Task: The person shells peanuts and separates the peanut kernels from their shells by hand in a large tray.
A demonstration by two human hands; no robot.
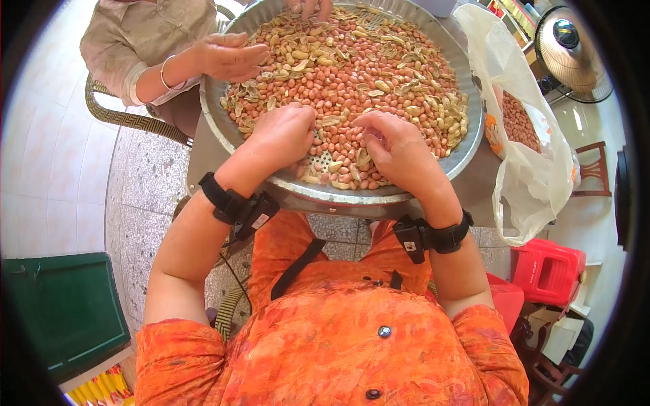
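Note:
A large round metal tray point(471, 111) holds red-skinned peanut kernels point(338, 91), with whole peanuts and split shells point(298, 51) among them. My left hand point(281, 135) rests on the kernels at the near left, its fingers curled in; whatever they hold is hidden. Over the near right part of the tray is my right hand point(396, 143), thumb and forefinger bent toward each other, with a gap between them and nothing visible there. Between my hands, a perforated patch of the tray bottom point(317, 163) shows near the rim.
Another person's hand point(233, 57) with a bracelet hovers over the tray's left side; their other hand point(311, 7) is at the far rim. Right of the tray lies a plastic bag point(535, 183) with kernels. A fan point(569, 51) and red stools point(548, 271) are at the right.

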